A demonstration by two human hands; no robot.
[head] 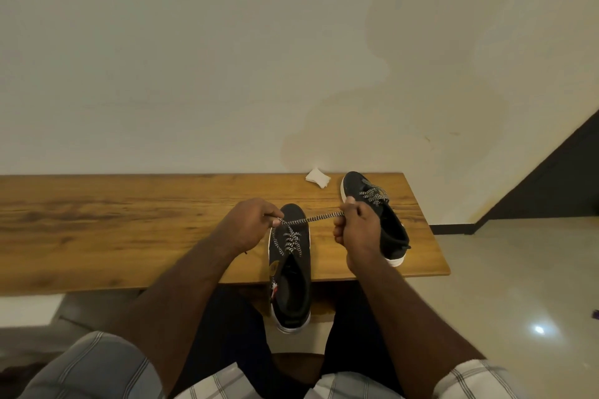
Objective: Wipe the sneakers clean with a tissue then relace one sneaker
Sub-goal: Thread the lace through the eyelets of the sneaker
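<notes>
A black sneaker with a white sole [293,288] lies toe-away in front of me, its heel hanging over the wooden table's near edge [129,236]. Its black-and-white striped lace [311,220] is stretched taut between my hands above the toe. My left hand [249,223] pinches one end near the top eyelets. My right hand [356,230] grips the other end, pulled to the right. A second black sneaker [389,223], laced, lies behind my right hand near the table's right end. A crumpled white tissue [318,177] rests at the table's far edge.
A pale stained wall rises right behind the table. To the right lie a glossy tiled floor [518,285] and a dark sloping panel [557,178]. My knees and checked shorts fill the bottom of the view.
</notes>
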